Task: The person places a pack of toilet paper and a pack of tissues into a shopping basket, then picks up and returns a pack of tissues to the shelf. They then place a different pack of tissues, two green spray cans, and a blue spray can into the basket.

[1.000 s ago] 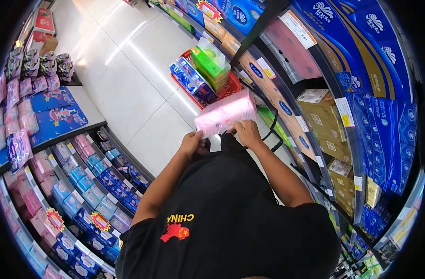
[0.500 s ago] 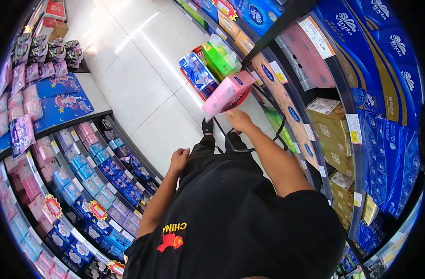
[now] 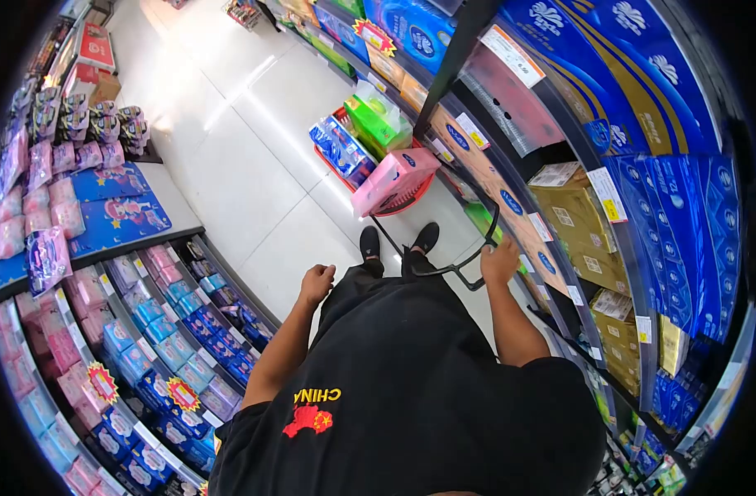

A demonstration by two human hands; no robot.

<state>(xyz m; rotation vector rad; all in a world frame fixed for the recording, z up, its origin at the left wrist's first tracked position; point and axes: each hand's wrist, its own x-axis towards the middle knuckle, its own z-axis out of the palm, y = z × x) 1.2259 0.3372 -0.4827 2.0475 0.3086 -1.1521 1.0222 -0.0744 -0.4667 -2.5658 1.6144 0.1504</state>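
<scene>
A red basket [image 3: 421, 198] stands on the floor just beyond my feet. It holds a blue package [image 3: 342, 147] and a green package [image 3: 378, 121], with a pink package [image 3: 396, 180] lying slanted across its near side. The basket's black handle [image 3: 450, 270] leans toward me and to the right. My right hand [image 3: 499, 261] is at the right part of this handle, its fingers curled against it. My left hand [image 3: 317, 283] hangs at my left side, fingers loosely curled, with nothing visible in it.
Shelves of small pink and blue packs [image 3: 173, 351] line the left. On the right, shelves carry gold packs [image 3: 591, 264] and large blue packs [image 3: 677, 248]. Tiled floor [image 3: 266, 178] runs between them. My shoes [image 3: 426, 237] are close behind the basket.
My right hand has moved away from the pink package, right and down to the black handle. The pink package now lies lower against the basket. My left hand remains at my side.
</scene>
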